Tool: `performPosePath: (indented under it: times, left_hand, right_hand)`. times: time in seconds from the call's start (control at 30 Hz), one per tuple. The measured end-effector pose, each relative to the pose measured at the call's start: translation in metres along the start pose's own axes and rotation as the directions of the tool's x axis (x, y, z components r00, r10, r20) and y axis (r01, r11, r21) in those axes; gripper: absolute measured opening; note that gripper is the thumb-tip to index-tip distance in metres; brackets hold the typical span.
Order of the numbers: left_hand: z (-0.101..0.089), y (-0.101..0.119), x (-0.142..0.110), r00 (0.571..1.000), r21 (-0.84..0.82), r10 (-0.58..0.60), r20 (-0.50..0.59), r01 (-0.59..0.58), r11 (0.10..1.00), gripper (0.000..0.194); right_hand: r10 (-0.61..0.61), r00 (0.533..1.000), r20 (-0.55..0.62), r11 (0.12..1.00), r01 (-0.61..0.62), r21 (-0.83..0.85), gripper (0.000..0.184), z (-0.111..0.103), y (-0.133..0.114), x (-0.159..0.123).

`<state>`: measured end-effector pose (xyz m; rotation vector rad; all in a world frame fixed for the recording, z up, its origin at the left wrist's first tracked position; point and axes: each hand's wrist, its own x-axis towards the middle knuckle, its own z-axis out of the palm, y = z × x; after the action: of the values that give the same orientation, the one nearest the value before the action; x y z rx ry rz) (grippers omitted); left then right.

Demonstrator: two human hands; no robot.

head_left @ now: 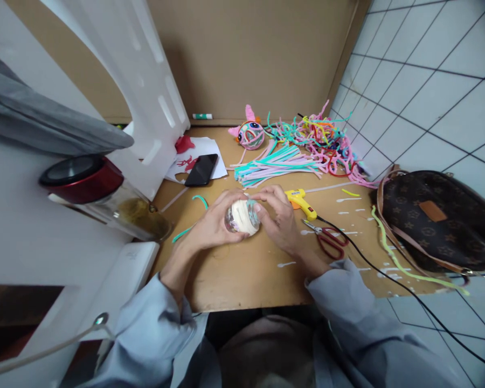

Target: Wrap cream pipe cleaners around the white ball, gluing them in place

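Observation:
Over the middle of the table, my left hand [215, 220] holds a small round ball [241, 218], fingers and thumb curled around its left side. The ball looks clear, with a broad cream band across its front and some turquoise at its right side. My right hand [281, 218] grips the ball's right side, its thumb and forefinger bent against it. Whether a thin strip lies between those fingertips I cannot make out. Just right of my right hand are a yellow glue gun [301, 203] with a black cord and red-handled scissors [330, 241].
Behind the ball lie turquoise and pink pipe cleaners [277, 164], a tangled coloured heap [323, 134] and a pink decorated ball [251, 134]. A phone [202, 170] rests on paper. At left stands a red-lidded bottle [133, 215]; a brown handbag [440, 221] sits at right.

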<state>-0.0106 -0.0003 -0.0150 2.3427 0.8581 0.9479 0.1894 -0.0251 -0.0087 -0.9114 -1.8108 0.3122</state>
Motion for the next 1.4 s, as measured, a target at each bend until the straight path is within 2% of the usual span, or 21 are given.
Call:
performPosePath:
  times: [0.3,0.6,0.77,0.87,0.93,1.0,1.1,1.13,1.2,1.23,1.33,1.37,1.4]
  left_hand:
    - [0.001,0.001,0.000,1.000,0.029,0.001,-0.010,0.000,1.000,0.066]
    - [0.002,0.001,0.001,1.000,0.058,0.007,-0.021,-0.006,0.998,0.064]
    - [0.003,0.001,0.000,0.999,0.079,0.034,-0.031,-0.032,0.996,0.063]
    - [0.004,0.001,0.000,0.998,0.092,0.040,-0.038,-0.036,0.995,0.063]
    - [0.004,0.000,0.000,0.998,0.099,0.040,-0.038,-0.036,0.994,0.063]
    - [0.004,0.000,-0.001,0.999,0.098,0.037,-0.036,-0.034,0.995,0.065]
    - [0.004,-0.002,-0.001,0.998,0.098,0.030,-0.048,-0.025,0.995,0.066]
    - [0.004,-0.003,-0.002,0.998,0.100,0.029,-0.055,-0.023,0.995,0.066]
    - [0.003,-0.003,-0.002,0.997,0.101,0.026,-0.066,-0.020,0.995,0.066]
    - [0.003,-0.003,-0.002,0.997,0.099,0.024,-0.071,-0.017,0.995,0.065]
    - [0.002,-0.003,-0.002,0.997,0.096,0.013,-0.077,-0.006,0.995,0.066]
    - [0.002,-0.003,-0.002,0.997,0.097,0.006,-0.071,0.001,0.995,0.067]
    - [0.002,-0.003,-0.002,0.998,0.095,0.006,-0.069,0.001,0.995,0.067]
  right_hand:
    - [0.070,0.997,-0.026,0.994,-0.072,-0.078,0.008,0.003,0.010,-0.004]
    - [0.059,0.998,0.013,0.962,-0.053,-0.267,0.028,0.008,0.020,-0.009]
    - [0.106,0.994,0.017,0.944,-0.095,-0.317,0.032,0.008,0.024,-0.012]
    - [0.159,0.987,0.005,0.945,-0.151,-0.291,0.029,-0.001,0.025,0.004]
    - [0.197,0.980,-0.012,0.942,-0.192,-0.275,0.023,-0.011,0.030,0.031]
    - [0.228,0.972,-0.059,0.930,-0.235,-0.282,0.020,-0.022,0.040,0.069]
    - [0.350,0.929,-0.121,0.863,-0.370,-0.345,0.025,-0.036,0.066,0.128]
    - [0.409,0.901,-0.145,0.803,-0.431,-0.411,0.027,-0.041,0.077,0.142]
    - [0.566,0.811,-0.149,0.596,-0.527,-0.606,0.031,-0.052,0.100,0.158]
    - [0.606,0.783,-0.142,0.546,-0.539,-0.641,0.031,-0.058,0.112,0.159]
    - [0.673,0.733,-0.101,0.472,-0.530,-0.705,0.022,-0.078,0.141,0.147]
    - [0.693,0.716,-0.083,0.452,-0.521,-0.724,0.025,-0.085,0.149,0.140]
    - [0.713,0.698,-0.070,0.429,-0.513,-0.744,0.035,-0.090,0.157,0.134]
